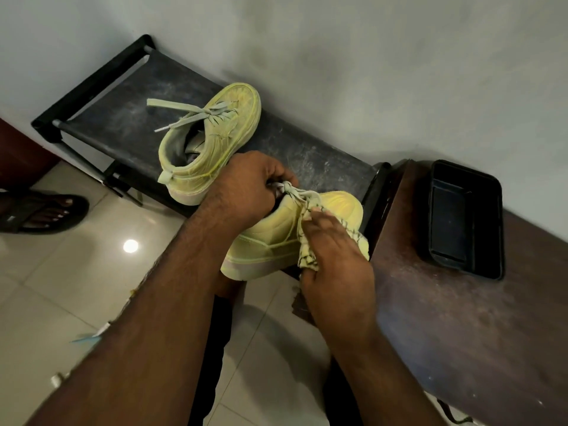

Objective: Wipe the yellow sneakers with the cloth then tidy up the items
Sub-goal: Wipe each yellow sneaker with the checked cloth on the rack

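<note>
Yellow sneaker held up in front of the body, above the tiled floor and just beside the near edge of a dark, dusty rack shelf. Left hand curled into the shoe's opening at the laces, gripping it steady. Right hand pressing a pale patterned cloth flat against the sneaker's side near the tongue, thumb tucked around the cloth's lower edge. Second yellow sneaker resting on the shelf behind, tipped on its side, laces loose, visibly dusty. Wiping step in hand, apparently on the first shoe of the pair; likely needed next: a turn of the held shoe to reach the toe and far side, then a swap for the other shoe. Tidying not yet begun. To the right, a brown wooden surface, scuffed and dusty, bearing a black rectangular tray near the wall. Plain grey wall behind. At far left, a foot in a dark sandal on glossy floor tiles reflecting a ceiling light.
</note>
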Demonstrator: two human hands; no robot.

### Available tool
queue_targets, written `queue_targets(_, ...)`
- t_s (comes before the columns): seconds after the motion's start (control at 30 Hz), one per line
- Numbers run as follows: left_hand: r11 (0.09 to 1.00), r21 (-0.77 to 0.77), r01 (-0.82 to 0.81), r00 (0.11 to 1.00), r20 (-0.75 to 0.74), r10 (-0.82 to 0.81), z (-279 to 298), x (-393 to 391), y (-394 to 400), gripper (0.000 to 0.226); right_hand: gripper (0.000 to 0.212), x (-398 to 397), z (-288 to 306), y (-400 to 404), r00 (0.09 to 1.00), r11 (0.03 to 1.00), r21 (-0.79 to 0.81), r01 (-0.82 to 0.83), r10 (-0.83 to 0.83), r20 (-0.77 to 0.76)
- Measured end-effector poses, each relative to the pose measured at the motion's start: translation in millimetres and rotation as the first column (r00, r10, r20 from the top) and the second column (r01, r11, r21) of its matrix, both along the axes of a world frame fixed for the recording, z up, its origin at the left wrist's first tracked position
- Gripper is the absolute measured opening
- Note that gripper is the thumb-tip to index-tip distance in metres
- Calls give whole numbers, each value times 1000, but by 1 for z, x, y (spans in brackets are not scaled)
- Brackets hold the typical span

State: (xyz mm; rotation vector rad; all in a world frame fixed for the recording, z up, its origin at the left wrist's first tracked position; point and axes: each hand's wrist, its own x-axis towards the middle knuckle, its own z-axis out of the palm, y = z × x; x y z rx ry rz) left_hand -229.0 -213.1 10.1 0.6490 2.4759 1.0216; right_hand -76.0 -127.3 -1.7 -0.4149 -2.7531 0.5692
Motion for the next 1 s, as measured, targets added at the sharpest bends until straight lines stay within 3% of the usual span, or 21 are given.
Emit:
queue_targets(0.2,999,33,-13,1000,9,13,2,1,-3,27,55,5,0,-6,979,980,-10,-199,199,-36)
queue_targets(0.3,999,18,-27,1000,7,27,3,3,1,26,63,0,-9,17,999,998,-68,10,-7,43)
queue_targets(0.37,999,3,-34,999,10,34,3,4,3,26,64,0,-9,17,995,994,-92,53,-45,90)
queue_targets(0.53,998,19,-55,998,6,55,3,3,-1,28,55,5,-7,-5,978,978,-23,-208,208,-32)
queue_targets(0.7,999,-4,-53,998,24,53,5,4,1,27,63,-2,-16,26,994,991,-113,70,-60,86)
queue_targets(0.87,997,31,-76,996,42,75,5,4,0,27,54,4,-7,-5,971,966,-105,-236,230,-70)
queue_targets(1.0,999,7,-53,998,22,53,7,6,2,26,63,-2,-20,27,995,975,-205,89,-79,54)
